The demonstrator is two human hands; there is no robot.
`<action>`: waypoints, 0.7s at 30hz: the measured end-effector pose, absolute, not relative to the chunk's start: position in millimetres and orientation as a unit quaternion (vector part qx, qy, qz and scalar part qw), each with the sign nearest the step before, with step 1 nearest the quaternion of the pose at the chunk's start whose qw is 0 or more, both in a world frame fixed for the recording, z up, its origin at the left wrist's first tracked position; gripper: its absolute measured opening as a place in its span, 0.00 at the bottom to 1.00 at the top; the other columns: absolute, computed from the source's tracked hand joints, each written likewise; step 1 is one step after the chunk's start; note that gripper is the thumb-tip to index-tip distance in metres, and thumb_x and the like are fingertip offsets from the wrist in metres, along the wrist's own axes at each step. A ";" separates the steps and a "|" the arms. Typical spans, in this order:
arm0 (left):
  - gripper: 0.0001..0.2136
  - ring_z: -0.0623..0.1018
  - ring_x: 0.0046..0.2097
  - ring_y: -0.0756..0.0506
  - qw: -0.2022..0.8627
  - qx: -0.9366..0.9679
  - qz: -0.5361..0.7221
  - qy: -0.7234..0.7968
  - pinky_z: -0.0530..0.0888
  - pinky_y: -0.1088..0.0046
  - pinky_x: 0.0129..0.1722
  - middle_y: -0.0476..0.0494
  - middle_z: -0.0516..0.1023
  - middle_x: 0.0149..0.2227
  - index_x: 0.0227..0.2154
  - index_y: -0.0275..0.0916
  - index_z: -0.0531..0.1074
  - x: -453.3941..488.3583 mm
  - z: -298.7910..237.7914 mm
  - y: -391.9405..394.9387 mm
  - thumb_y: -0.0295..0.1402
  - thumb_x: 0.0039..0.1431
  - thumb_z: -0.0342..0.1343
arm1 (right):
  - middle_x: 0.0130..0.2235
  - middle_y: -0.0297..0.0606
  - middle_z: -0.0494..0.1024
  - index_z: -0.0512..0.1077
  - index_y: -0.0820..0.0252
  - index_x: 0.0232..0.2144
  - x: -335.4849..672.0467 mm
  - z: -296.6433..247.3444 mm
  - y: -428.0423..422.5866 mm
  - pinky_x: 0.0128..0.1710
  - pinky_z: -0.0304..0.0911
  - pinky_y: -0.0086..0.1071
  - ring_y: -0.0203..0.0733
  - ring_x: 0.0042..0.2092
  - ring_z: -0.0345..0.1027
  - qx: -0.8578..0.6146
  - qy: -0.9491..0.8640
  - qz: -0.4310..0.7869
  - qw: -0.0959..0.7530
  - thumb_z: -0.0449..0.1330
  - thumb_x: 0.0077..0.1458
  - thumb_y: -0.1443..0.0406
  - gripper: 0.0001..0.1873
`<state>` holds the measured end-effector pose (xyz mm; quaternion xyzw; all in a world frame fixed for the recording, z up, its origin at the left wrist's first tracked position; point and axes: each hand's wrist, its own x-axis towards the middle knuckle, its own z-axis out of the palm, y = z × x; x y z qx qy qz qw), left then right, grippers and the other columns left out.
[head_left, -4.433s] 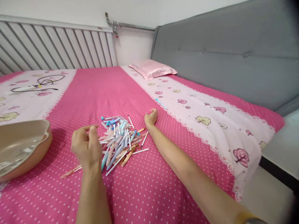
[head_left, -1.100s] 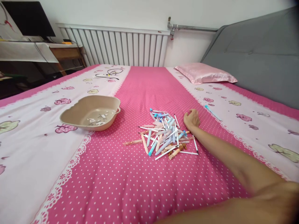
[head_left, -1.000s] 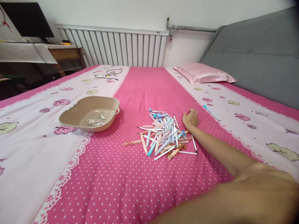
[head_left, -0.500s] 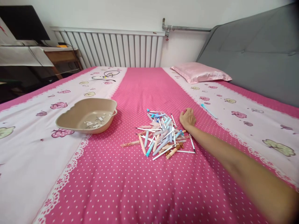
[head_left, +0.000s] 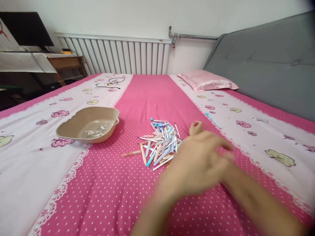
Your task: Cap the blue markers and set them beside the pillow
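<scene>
Bedspread: deep pink with white polka dots; pale bands printed with pink, mauve and yellow-beige tree motifs, bordered in white lace-like patterning with pink flowers. Heaped pens: pale pink, peach, lavender-blue, turquoise. Thin rods: white, some dark-tipped. Separate pen: light blue, turquoise at one end. Basin: plain beige. Pillow: glossy light pink. Headboard: grey. Radiator: white. Monitor: black.
</scene>
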<state>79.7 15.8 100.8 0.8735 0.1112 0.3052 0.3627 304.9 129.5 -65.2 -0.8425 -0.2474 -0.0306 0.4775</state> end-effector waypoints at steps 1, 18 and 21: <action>0.10 0.73 0.41 0.46 0.350 0.873 0.309 0.145 0.70 0.68 0.44 0.47 0.75 0.39 0.38 0.42 0.71 76.9 96.7 28.1 0.32 0.59 0.44 | 0.42 0.44 0.70 0.64 0.62 0.40 304.8 -65.4 126.6 0.42 0.56 0.33 0.42 0.43 0.63 -0.836 -0.246 -0.017 0.490 0.48 0.51 0.67 0.12; 0.09 0.71 0.29 0.47 0.161 0.849 0.036 0.501 0.59 0.74 0.26 0.45 0.74 0.26 0.23 0.38 0.69 42.4 48.6 106.4 0.34 0.51 0.47 | 0.23 0.34 0.71 0.66 0.59 0.25 309.0 -33.6 57.1 0.21 0.61 0.27 0.35 0.23 0.66 -0.743 -0.292 0.303 0.520 0.59 0.44 0.61 0.08; 0.09 0.71 0.28 0.47 0.159 0.843 0.015 0.513 0.59 0.74 0.25 0.45 0.75 0.26 0.24 0.38 0.70 43.1 47.6 106.3 0.36 0.51 0.48 | 0.18 0.30 0.68 0.66 0.58 0.23 316.6 -24.8 50.6 0.18 0.54 0.26 0.35 0.21 0.63 -0.785 -0.315 0.276 0.456 0.66 0.36 0.59 0.14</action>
